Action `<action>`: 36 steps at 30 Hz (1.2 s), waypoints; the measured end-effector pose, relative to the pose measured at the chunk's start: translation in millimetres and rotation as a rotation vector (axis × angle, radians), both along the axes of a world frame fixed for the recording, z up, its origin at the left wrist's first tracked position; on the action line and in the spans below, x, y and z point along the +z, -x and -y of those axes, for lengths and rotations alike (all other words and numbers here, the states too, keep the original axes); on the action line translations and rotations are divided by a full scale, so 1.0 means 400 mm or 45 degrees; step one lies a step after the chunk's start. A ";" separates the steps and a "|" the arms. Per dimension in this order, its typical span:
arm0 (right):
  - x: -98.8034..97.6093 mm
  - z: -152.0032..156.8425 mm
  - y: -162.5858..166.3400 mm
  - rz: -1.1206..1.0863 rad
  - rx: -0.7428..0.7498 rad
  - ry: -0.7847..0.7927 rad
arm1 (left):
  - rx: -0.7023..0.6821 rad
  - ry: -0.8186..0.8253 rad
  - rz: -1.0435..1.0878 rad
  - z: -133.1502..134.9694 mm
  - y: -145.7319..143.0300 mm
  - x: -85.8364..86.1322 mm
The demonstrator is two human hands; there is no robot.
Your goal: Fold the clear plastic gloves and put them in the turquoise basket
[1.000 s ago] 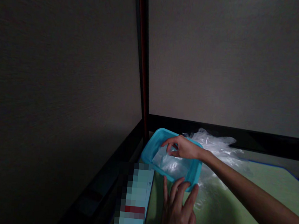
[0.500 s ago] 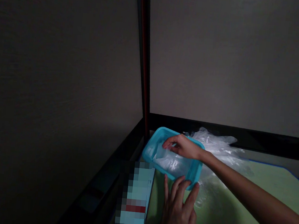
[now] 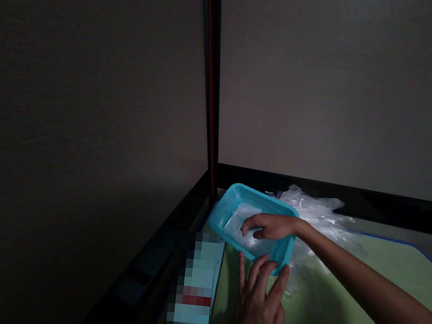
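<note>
A blue plastic tray (image 3: 232,193) sits at the far left corner of the green table, slightly turned. Inside it lies a flat, clear plastic bag (image 3: 238,220). My right hand (image 3: 274,226) reaches in from the right, palm down over the bag, its fingers bent and thumb apart; nothing shows in its grasp. Against the near wall of the tray rest the fingertips of my left hand (image 3: 259,303), spread and stretched out.
Behind and right of the tray is a heap of clear plastic bags (image 3: 314,207). A phone-like flat device (image 3: 196,287), its screen pixelated, lies left of my left hand. Walls with dark trim meet behind the green table (image 3: 381,269).
My right hand has come lower and nearer inside the tray, its fingers off the raised bag corner. That bag now lies flatter. My left hand has barely moved.
</note>
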State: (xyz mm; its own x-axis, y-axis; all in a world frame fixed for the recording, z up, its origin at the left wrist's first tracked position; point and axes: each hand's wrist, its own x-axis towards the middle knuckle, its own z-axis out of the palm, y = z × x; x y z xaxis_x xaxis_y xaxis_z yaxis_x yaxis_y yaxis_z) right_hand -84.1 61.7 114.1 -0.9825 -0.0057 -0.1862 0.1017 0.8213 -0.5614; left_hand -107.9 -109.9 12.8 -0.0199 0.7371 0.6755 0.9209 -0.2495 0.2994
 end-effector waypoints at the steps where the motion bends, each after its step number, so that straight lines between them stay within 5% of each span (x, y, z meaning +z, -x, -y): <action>1: -0.002 0.000 0.004 0.004 0.000 -0.001 | -0.001 0.003 -0.003 0.000 0.000 0.000; 9: -0.028 0.001 0.031 0.000 -0.036 -0.033 | 0.014 -0.005 -0.034 0.000 0.002 0.004; 19: 0.015 -0.001 0.013 -0.019 -0.097 -0.143 | 0.053 -0.103 -0.014 -0.014 0.003 -0.031; 27: 0.012 -0.012 0.027 -0.093 -0.155 -0.134 | 0.040 -0.003 -0.086 -0.009 0.007 -0.008; 36: 0.112 0.028 -0.144 -0.543 -0.430 0.069 | 0.034 -0.022 -0.115 -0.028 0.003 0.000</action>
State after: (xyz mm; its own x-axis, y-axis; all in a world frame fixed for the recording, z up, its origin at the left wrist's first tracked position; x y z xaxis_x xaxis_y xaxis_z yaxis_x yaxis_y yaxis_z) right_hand -26.5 50.6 158.8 -0.9196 0.3250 0.2208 0.1090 0.7511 -0.6512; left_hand -109.1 -98.7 12.8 0.0222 0.7253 0.6880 0.9504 -0.2288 0.2105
